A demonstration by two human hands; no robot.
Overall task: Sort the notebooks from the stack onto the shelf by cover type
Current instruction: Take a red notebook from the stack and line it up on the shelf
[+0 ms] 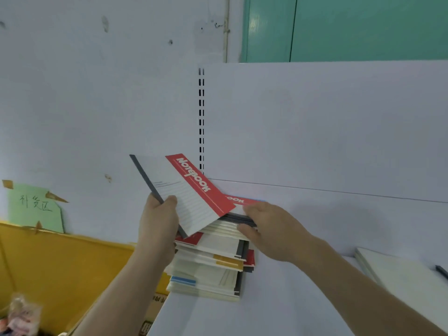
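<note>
A tall stack of notebooks stands on the white shelf, with red, yellow and blue cover bands showing among its edges. My left hand grips a red-and-white notebook by its dark spine and holds it tilted above the stack. My right hand grips the edge of the top notebook on the stack, another red-and-white one, fingers over the cover and thumb at its dark spine.
A pale notebook lies flat at the shelf's right end. A slotted shelf upright runs up the back panel behind the stack. Left of the shelf stands a yellow cardboard box with a green paper label above it.
</note>
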